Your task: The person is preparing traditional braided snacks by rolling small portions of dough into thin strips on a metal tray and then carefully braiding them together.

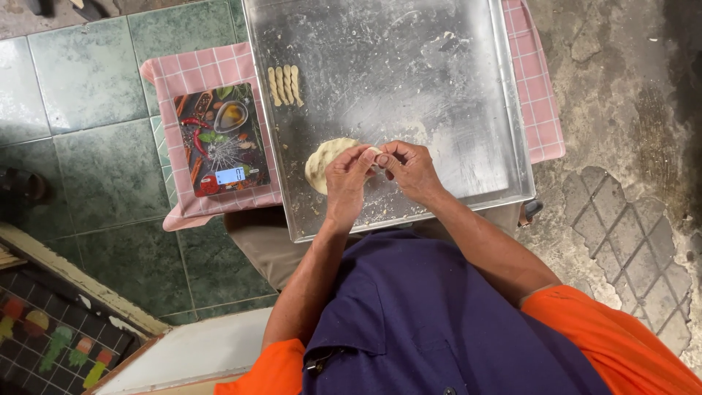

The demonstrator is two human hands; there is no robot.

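A big metal tray [468, 88] dusted with flour lies in front of me. Over its near edge my left hand [346, 178] and my right hand [411, 167] meet, fingertips pinching a small piece of pale dough [374, 152] between them. A flattened lump of dough [322, 161] rests on the tray just left of my left hand, partly hidden by it. Several short twisted dough sticks [285, 85] lie in a row at the tray's far left.
A pink checked cloth [191, 69] lies under the tray. On it, left of the tray, sits a flat kitchen scale [221, 139] with a food picture and a small lit display. Green floor tiles are at the left, rough concrete at the right.
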